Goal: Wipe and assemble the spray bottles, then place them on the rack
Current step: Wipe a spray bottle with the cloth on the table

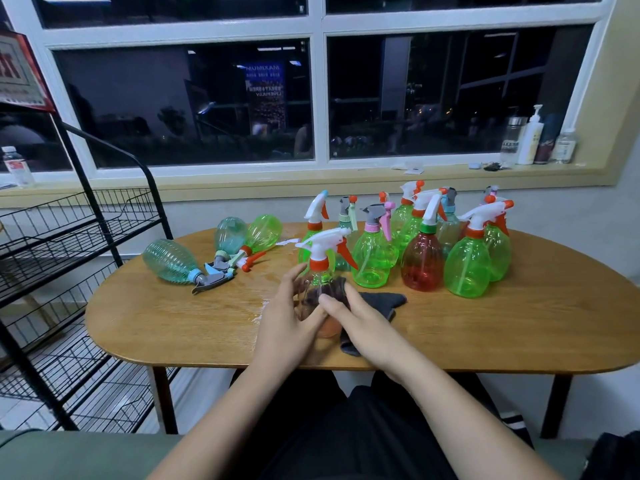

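Note:
A clear spray bottle (320, 271) with a white head and an orange collar and trigger stands upright near the table's front middle. My left hand (289, 318) grips its left side. My right hand (358, 322) presses a dark grey cloth (379, 301) against its right side. Behind it stand several assembled bottles, among them a green one (374, 258), a red one (422, 261) and another green one (467, 268). Three bottles lie on their sides at the left: a teal one (171, 261), a second teal one (230, 235) and a green one (265, 233).
A black wire rack (69, 258) with several shelves stands to the left of the wooden table (519, 327). Water glistens on the tabletop left of my hands. On the windowsill stand a pump bottle (531, 138) and other containers at right, a water bottle (19, 166) at left.

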Demonstrator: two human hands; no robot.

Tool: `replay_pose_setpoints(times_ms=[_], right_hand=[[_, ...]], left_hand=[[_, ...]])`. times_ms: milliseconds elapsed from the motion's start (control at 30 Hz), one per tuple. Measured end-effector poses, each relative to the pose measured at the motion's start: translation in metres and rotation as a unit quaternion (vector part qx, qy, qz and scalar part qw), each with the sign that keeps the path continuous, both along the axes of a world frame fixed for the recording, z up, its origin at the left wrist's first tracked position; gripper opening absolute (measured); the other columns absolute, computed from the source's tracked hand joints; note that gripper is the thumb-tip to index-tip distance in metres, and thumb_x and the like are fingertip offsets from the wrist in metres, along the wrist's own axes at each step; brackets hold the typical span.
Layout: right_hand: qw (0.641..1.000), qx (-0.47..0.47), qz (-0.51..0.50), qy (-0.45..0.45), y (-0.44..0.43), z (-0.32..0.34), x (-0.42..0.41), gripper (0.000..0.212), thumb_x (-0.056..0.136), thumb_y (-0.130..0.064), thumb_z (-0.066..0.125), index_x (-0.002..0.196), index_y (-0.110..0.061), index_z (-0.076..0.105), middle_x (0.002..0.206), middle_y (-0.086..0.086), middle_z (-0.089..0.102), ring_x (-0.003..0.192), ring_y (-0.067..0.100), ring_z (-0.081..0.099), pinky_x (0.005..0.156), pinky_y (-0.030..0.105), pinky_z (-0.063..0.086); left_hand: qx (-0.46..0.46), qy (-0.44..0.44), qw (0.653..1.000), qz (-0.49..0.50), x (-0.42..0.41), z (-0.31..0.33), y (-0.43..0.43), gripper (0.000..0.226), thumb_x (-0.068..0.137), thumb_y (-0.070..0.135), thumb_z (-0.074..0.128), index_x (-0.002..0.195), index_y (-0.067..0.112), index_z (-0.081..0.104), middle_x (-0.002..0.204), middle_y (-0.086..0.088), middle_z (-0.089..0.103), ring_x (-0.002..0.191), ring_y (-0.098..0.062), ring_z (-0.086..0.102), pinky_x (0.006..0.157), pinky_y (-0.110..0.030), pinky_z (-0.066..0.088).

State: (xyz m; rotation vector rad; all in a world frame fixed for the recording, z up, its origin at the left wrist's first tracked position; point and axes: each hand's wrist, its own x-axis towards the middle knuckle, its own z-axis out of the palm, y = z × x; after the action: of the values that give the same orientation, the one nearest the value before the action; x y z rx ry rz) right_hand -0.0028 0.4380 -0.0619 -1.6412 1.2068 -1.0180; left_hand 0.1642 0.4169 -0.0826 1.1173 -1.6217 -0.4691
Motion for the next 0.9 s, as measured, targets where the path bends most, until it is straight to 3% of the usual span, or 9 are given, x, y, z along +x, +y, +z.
replay_pose_setpoints(times_ms=[133,267,333,433,533,633,767,833,900], right_hand=[[0.995,0.008,-0.013,-0.098,0.005,0.010,0.001,0.019,0.104,-0.060,0.056,0.114,-0.047,0.066,0.110,-0.040,0.069,0.107,-0.020,0.061,0.107,0.021,0.044],[0.990,-0.032,0.007,-0.136,0.008,0.015,0.009,0.029,0.105,-0.052,0.059,0.134,-0.054,0.056,0.124,-0.039,0.065,0.107,-0.025,0.059,0.097,0.010,0.047],[0.989,-0.036,0.009,-0.140,0.009,0.014,0.011,0.026,0.109,-0.043,0.057,0.131,-0.057,0.052,0.123,-0.047,0.062,0.119,-0.025,0.054,0.100,0.005,0.041],[0.995,-0.012,0.005,-0.104,0.011,0.007,0.006,0.018,0.111,-0.037,0.052,0.109,-0.055,0.053,0.088,-0.058,0.058,0.097,-0.036,0.053,0.086,-0.004,0.039],[0.999,0.000,-0.004,-0.053,0.006,0.001,0.001,0.016,0.102,-0.064,0.056,0.110,-0.055,0.066,0.111,-0.038,0.070,0.113,-0.019,0.060,0.107,0.018,0.045],[0.996,-0.004,-0.002,-0.095,0.009,0.013,0.002,0.006,0.107,-0.049,0.058,0.108,-0.049,0.064,0.108,-0.032,0.069,0.102,-0.026,0.060,0.097,0.010,0.044],[0.984,-0.047,0.029,-0.172,0.013,0.019,0.001,0.029,0.111,-0.027,0.056,0.139,-0.029,0.064,0.128,-0.013,0.074,0.118,0.000,0.068,0.100,0.020,0.052],[0.987,-0.046,0.015,-0.156,0.012,0.014,0.001,0.034,0.111,-0.030,0.056,0.144,-0.033,0.061,0.137,-0.014,0.070,0.128,0.001,0.063,0.109,0.026,0.049],[0.993,-0.038,-0.004,-0.112,0.008,0.006,-0.001,0.032,0.108,-0.043,0.059,0.140,-0.049,0.059,0.137,-0.023,0.068,0.132,-0.003,0.059,0.116,0.034,0.044]], left_hand=[[-0.003,-0.014,1.000,0.013,-0.001,-0.003,0.000,0.062,0.093,0.036,0.078,0.147,0.034,0.049,0.125,0.026,0.068,0.112,0.013,0.063,0.090,-0.006,0.046],[-0.001,-0.020,1.000,0.005,-0.001,-0.003,-0.002,0.056,0.096,0.041,0.069,0.148,0.034,0.049,0.115,0.022,0.072,0.105,0.001,0.069,0.091,-0.025,0.055],[-0.018,-0.023,1.000,-0.007,-0.001,-0.001,-0.001,0.056,0.095,0.046,0.068,0.147,0.033,0.052,0.122,0.020,0.068,0.112,0.000,0.066,0.093,-0.020,0.052],[-0.041,-0.045,0.998,0.000,0.000,-0.002,-0.002,0.062,0.091,0.054,0.070,0.147,0.032,0.053,0.128,0.014,0.053,0.118,0.001,0.059,0.094,-0.010,0.044],[-0.032,-0.043,0.999,0.001,0.003,-0.005,-0.006,0.068,0.088,0.055,0.072,0.150,0.035,0.052,0.123,0.011,0.044,0.113,0.000,0.061,0.095,-0.014,0.048],[-0.035,-0.037,0.999,0.000,0.002,-0.003,-0.005,0.072,0.086,0.060,0.074,0.150,0.033,0.053,0.117,0.008,0.046,0.112,-0.001,0.060,0.095,-0.014,0.048],[-0.035,-0.021,0.999,-0.006,0.000,-0.001,-0.002,0.077,0.084,0.063,0.073,0.151,0.031,0.053,0.122,0.012,0.056,0.119,0.000,0.060,0.099,-0.016,0.047],[-0.031,-0.020,0.999,0.001,0.001,-0.002,-0.002,0.072,0.087,0.056,0.078,0.151,0.034,0.052,0.128,0.019,0.060,0.122,0.000,0.061,0.100,-0.018,0.048],[-0.029,-0.021,0.999,0.006,0.000,-0.001,-0.002,0.067,0.090,0.047,0.080,0.151,0.036,0.053,0.133,0.022,0.064,0.123,0.003,0.062,0.099,-0.017,0.049]])
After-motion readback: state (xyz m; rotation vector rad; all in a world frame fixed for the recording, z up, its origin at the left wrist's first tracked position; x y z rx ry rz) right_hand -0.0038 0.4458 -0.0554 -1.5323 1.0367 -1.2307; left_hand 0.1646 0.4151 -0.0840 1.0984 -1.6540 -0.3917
